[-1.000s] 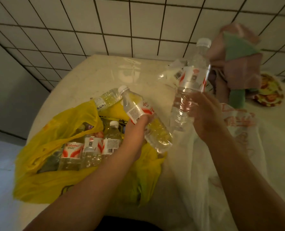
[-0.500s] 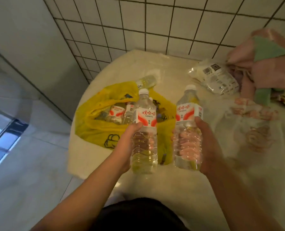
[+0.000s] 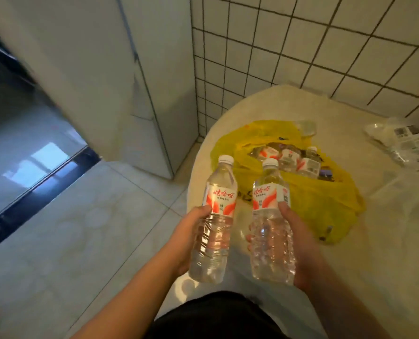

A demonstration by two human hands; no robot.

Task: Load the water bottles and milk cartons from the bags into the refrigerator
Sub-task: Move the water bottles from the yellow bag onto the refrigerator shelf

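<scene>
My left hand [image 3: 187, 237] grips a clear water bottle [image 3: 215, 221] with a red and white label and a white cap, held upright. Beside it my right hand [image 3: 299, 243] grips a second, matching water bottle [image 3: 271, 231], also upright. Both bottles hang in front of me over the near edge of the round pale table [image 3: 252, 111]. On the table behind them lies an open yellow plastic bag [image 3: 326, 201] with several more labelled bottles [image 3: 289, 159] lying inside. One more bottle [image 3: 306, 127] lies just past the bag. The tall pale refrigerator [image 3: 120, 69] stands at the left, its door closed.
A white tiled wall [image 3: 301, 45] runs behind the table. A clear plastic wrapper with printed labels [image 3: 404, 143] lies at the table's right, next to a thin white bag [image 3: 399, 192]. Pale floor tiles [image 3: 69, 228] spread to the left, up to a dark glass door [image 3: 20, 133].
The view has swung left, away from the table toward the refrigerator and floor. Both hands have carried their bottles upright, side by side, off the bags toward the table's near left edge.
</scene>
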